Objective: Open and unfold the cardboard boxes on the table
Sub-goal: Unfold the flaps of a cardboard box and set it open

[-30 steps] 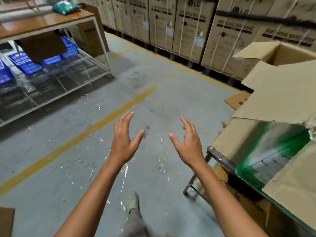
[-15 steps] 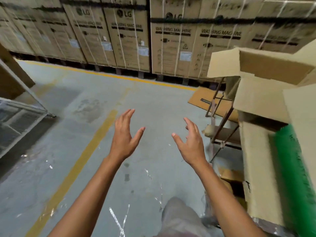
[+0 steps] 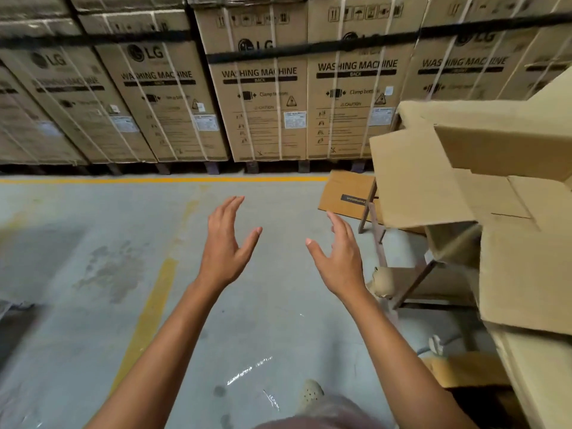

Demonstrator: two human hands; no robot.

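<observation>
Free room at 9 to 11 o'clock: bare concrete floor [image 3: 77,243], open up to the wall of washing machine cartons [image 3: 260,88], well apart at 12 o'clock. Open air also between left hand [image 3: 227,252] and right hand [image 3: 339,261], both spread and holding nothing. Blocked at 2 to 4 o'clock by cardboard boxes [image 3: 427,181], flaps hanging out past the table edge, near the right hand but apart from it. Under the flaps, slanted table legs [image 3: 368,209] and a brown bundle [image 3: 383,280], just beside the right wrist. At 1 o'clock, flat cardboard sheet [image 3: 346,193], lying low on the floor.
</observation>
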